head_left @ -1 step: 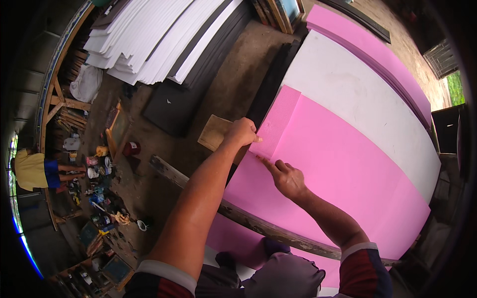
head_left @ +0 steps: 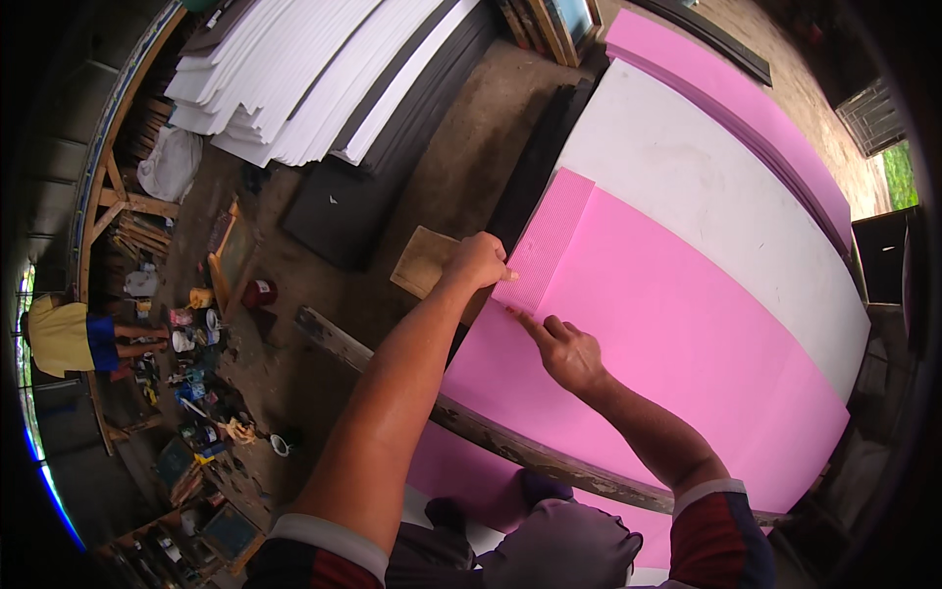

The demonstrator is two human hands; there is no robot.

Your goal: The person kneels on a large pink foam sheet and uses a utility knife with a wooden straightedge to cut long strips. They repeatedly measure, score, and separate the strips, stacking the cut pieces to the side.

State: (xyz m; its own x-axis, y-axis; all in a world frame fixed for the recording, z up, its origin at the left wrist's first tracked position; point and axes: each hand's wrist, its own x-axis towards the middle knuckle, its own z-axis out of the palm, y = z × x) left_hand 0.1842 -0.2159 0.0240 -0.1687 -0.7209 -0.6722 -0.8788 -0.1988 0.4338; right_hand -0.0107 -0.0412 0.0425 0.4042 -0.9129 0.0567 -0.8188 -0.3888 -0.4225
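A cluttered workshop floor (head_left: 324,324) lies left. The left hand (head_left: 478,260) is pinched on a ribbed pink strip (head_left: 545,240) at the pink sheet's (head_left: 667,344) edge; the right hand (head_left: 569,353), fingers loosely curled, presses beside it. Peeling seems underway; steady pulling is called for.

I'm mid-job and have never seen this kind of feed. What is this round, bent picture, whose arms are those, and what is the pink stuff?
There is no machine here: a person wears a wide fisheye camera on the head, looking down, so straight edges curve near the rim. The two bare forearms rising from the lower edge are that person's own. The left hand pinches the near end of a narrow ribbed pink strip. The right hand rests on the large pink foam sheet and points a finger at the strip's corner. Under the pink sheet lies a white sheet. On the floor to the left are stacked white boards, a wooden plank and scattered tools.
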